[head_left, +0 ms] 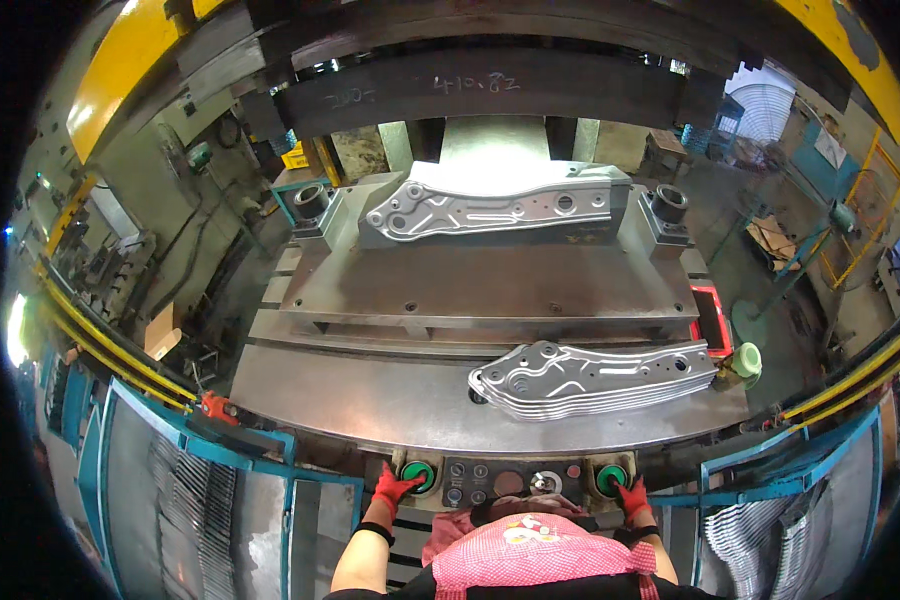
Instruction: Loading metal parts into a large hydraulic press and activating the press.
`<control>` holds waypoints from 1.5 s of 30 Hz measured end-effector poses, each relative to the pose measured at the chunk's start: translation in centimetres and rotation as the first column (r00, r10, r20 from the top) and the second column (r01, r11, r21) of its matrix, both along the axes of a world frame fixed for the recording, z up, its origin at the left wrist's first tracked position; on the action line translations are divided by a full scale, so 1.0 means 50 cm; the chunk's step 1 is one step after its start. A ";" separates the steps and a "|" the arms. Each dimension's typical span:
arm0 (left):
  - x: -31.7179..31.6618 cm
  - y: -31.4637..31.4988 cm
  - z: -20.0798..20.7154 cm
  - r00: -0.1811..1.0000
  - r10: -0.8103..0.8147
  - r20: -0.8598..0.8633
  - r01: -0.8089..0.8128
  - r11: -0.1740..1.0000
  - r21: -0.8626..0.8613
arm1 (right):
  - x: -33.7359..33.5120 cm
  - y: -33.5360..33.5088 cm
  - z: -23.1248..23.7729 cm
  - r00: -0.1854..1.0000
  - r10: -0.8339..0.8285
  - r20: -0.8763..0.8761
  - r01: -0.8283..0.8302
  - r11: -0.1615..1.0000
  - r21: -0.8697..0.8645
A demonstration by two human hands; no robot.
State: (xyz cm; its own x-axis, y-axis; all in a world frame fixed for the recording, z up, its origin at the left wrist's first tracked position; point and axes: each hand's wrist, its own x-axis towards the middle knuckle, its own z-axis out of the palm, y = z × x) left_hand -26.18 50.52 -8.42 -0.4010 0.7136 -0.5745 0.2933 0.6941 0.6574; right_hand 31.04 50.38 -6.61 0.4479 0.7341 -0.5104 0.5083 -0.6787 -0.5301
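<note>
My left hand (395, 486), in a red glove, lies at the left green push button (418, 477) with its fingers apart and a digit reaching onto it. At the right green push button (611, 481), my right hand (632, 497) is also red-gloved, with fingers spread and a digit at the button's edge. Neither hand holds anything. Between them is a control panel (508, 484) with small knobs and buttons. Beyond, a stack of stamped metal panels (600, 380) lies on the press bed (370, 395). One similar stamped panel (500, 210) sits on the lower die (490, 275).
The dark press ram (480, 85) hangs over the die, with guide posts (311, 203) at its sides. Blue racks (290, 510) holding metal parts flank me. Yellow guard bars (120, 345) run along the left. A red bin (708, 320) and pale green cup (747, 360) are at right.
</note>
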 end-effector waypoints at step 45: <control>0.018 0.015 -0.009 1.000 0.023 -0.007 -0.022 0.999 0.049 | -0.037 0.003 0.085 0.992 -0.073 -0.103 0.087 0.987 0.137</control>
State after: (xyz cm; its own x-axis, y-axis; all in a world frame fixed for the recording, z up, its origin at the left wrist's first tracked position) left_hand -25.27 51.27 -8.85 -0.4213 0.7317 -0.5358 0.2828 0.6673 0.6890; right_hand 29.20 50.53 -2.38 0.4612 0.7657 -0.4483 0.3966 -0.6299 -0.6678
